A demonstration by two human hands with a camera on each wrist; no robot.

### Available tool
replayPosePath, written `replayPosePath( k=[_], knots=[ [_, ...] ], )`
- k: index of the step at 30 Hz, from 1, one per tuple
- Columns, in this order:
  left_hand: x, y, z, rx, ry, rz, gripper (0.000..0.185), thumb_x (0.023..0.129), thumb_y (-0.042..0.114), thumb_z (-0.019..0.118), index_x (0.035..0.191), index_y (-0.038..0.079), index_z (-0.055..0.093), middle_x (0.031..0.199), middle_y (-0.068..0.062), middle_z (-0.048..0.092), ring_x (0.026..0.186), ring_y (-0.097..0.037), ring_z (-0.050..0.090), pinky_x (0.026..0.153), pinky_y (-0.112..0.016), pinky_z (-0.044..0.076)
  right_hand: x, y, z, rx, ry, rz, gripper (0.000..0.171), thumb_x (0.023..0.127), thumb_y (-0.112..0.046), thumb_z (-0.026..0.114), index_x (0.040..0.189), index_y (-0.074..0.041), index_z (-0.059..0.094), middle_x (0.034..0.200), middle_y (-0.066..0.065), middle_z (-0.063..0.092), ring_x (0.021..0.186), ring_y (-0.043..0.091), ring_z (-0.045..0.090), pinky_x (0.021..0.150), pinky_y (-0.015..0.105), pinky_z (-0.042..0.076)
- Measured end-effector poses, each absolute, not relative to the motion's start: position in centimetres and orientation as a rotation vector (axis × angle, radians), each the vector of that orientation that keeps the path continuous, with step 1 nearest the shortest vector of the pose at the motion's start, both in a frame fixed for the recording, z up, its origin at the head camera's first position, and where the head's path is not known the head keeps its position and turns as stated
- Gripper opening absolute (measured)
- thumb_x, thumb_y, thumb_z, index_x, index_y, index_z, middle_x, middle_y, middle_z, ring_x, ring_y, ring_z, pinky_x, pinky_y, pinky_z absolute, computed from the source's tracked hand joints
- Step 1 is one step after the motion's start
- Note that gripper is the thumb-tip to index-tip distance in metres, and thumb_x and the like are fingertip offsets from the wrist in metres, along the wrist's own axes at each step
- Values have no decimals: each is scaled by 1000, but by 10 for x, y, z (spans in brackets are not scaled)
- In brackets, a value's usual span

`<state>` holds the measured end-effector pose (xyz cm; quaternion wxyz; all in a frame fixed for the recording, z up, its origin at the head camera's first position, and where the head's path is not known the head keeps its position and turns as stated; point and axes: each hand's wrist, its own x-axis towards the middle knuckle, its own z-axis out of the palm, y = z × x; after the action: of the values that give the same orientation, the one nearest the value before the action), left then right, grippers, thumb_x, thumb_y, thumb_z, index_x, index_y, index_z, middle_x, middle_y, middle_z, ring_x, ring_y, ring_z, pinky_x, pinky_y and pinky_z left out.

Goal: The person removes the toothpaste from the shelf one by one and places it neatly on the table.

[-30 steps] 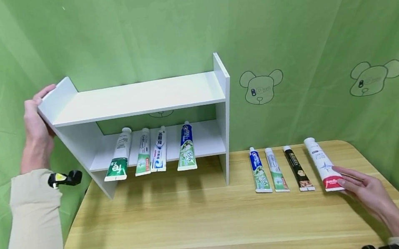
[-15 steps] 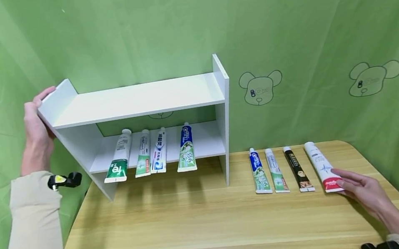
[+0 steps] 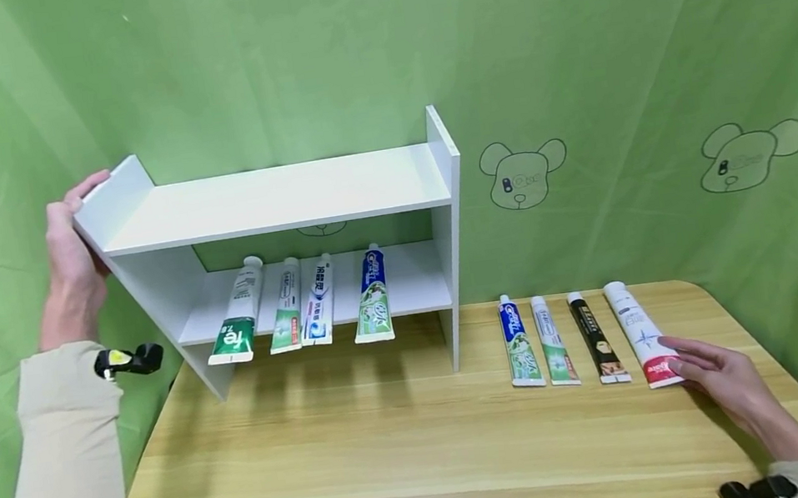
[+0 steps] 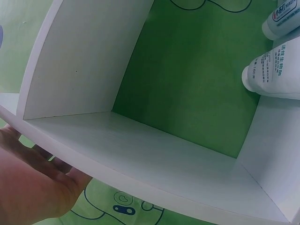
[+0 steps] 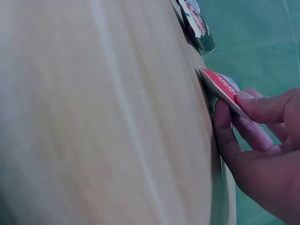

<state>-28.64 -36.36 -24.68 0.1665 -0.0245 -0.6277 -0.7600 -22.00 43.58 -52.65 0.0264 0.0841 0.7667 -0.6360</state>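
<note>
Green cloth printed with bear outlines is hung behind a wooden desk [image 3: 410,449] that fills the lower half of the head view. At the upper left of the frame a white shelf unit [image 3: 271,198] is steadied by the left hand [image 3: 71,258], whose fingers are wrapped around the outer side panel; in the left wrist view the palm is seen pressed against that panel. 4 toothpaste tubes [image 3: 300,304] are laid on the lower shelf with their crimped ends jutting past its front edge. At the lower right, 4 more tubes are lined up on the desk, and the red crimped end of the white tube [image 3: 640,331] at the far right of the row is pinched between thumb and fingertips of the right hand [image 3: 723,383]. Such a thin flat edge could slip from so shallow a pinch, and the black tube [image 3: 596,337] just beside it could be knocked askew. A jolt to the shelf unit might also send the overhanging tubes sliding off.
</note>
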Motion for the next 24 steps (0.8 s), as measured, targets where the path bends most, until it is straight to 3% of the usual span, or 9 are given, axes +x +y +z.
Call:
replayPosePath(
  k=[10,17,24],
  knots=[
    [-286,-363,-246,-79,-1794,-2159,48,105,37,34,147,24,54,126,-3,59,93,-14,57,66,-25,49,-219,435,-526,253,2732,-1669,46,95,-18,76,138,-6,64,102,-34,65,91,-18,58,75,10,51],
    [-286,-363,-246,-72,-1802,-2163,48,105,38,34,147,25,54,127,-3,59,93,-14,57,67,-25,49,-221,437,-529,325,2795,-1615,51,94,-11,74,140,4,57,106,-21,73,88,-20,56,74,9,51],
    [-285,-364,-247,-62,-1811,-2159,48,105,38,33,147,26,53,127,-3,59,93,-14,57,66,-26,49,-221,437,-528,288,2773,-1685,53,95,-12,74,142,2,55,107,-24,71,91,-19,58,75,8,50]
  ],
)
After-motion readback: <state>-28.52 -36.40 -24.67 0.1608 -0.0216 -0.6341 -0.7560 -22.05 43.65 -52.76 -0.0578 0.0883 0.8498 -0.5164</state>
